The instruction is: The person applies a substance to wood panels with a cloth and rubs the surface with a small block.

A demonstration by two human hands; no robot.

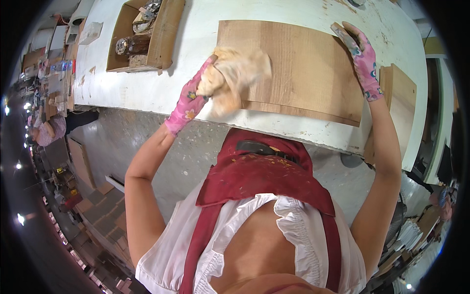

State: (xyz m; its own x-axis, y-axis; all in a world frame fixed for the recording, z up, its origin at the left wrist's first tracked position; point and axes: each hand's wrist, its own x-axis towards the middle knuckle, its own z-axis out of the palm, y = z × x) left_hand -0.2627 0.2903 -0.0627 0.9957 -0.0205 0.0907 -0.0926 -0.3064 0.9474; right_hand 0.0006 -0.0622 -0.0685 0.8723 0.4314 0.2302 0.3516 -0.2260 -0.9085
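My left hand (192,100), in a pink flowered glove, is closed on a crumpled cream cloth (230,78). The cloth is blurred by motion and lies over the left end of a wood-grain board (298,73) on the white table. At the board's far right corner my right hand (362,56), gloved alike with greyish, soiled fingers, grips a small flat brown block (340,32). What exactly that block is cannot be made out.
An open cardboard box (166,36) with a brown bottle (132,46) and wrapped items stands at the table's left. Pale wooden panels (402,98) lean by its right edge. Another person (51,131) is at far left, beyond stacked boards (100,215) on the floor.
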